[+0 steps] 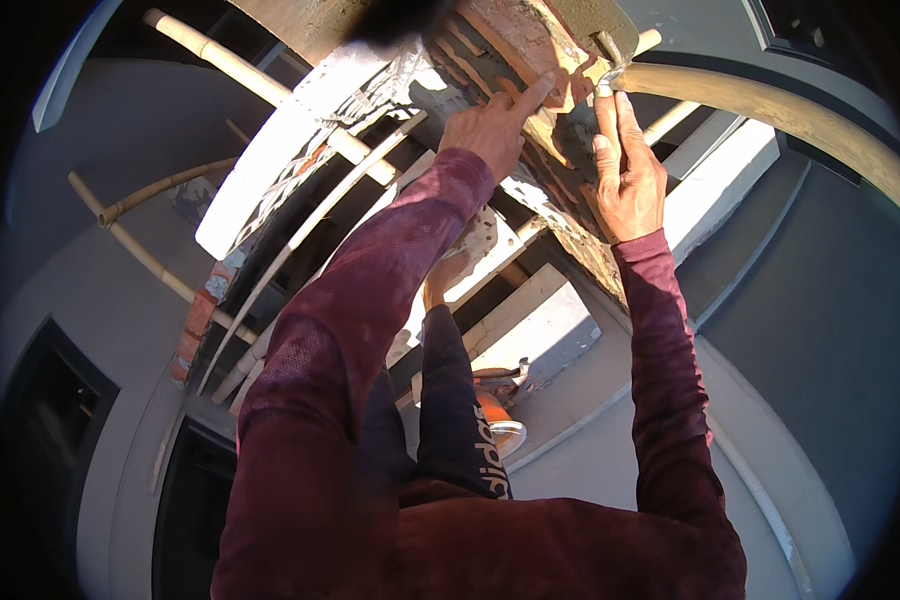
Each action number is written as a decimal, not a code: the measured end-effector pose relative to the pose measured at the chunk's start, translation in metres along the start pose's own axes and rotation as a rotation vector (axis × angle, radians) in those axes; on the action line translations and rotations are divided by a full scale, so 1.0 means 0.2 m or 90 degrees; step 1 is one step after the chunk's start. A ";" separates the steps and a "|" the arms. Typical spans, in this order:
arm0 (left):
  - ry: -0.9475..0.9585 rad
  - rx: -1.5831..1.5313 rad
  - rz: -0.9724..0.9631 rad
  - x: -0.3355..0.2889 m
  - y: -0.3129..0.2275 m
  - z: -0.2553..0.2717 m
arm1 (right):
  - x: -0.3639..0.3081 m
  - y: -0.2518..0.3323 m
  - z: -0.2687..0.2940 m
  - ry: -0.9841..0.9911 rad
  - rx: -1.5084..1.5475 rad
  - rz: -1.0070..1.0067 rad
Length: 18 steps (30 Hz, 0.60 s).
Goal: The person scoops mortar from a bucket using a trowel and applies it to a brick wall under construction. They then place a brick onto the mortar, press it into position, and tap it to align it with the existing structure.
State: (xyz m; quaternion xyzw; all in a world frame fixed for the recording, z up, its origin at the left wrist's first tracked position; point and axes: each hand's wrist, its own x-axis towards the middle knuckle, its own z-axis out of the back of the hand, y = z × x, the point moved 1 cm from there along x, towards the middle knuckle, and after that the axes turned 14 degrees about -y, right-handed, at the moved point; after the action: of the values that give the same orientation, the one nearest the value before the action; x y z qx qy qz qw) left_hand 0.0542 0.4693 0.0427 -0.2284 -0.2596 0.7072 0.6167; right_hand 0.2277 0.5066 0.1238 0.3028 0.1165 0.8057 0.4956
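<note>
My left hand (485,128) reaches forward to a row of reddish bricks with rough mortar. Its index finger stretches out against the near edge of a brick (510,35), and the other fingers are partly bent. The hand does not close around the brick. To its right, my right hand (632,188) is wrapped round the handle of a trowel (602,22). The trowel's metal blade lies beyond the fingers, over the far end of the brickwork, joined by a bent neck. Wet-looking mortar (542,130) clings to the wall edge between both hands.
Bamboo poles (220,55) cross at left, and a thick pole (770,95) curves at right. White-coated slabs (260,185) flank the brickwork. Below, among gaps between planks, my bare foot (438,285) stands near a pale block (540,325) and an orange bucket (498,420).
</note>
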 end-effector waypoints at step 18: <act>0.053 0.156 -0.082 0.06 0.07 0.01 | -0.06 -0.01 0.03 0.045 0.000 -0.034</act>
State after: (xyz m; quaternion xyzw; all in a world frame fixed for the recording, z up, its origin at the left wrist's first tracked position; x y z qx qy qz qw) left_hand 0.0409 0.4798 0.0356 -0.1633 -0.1600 0.6825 0.6942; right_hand 0.2374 0.4972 0.1232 0.2707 0.1417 0.8026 0.5124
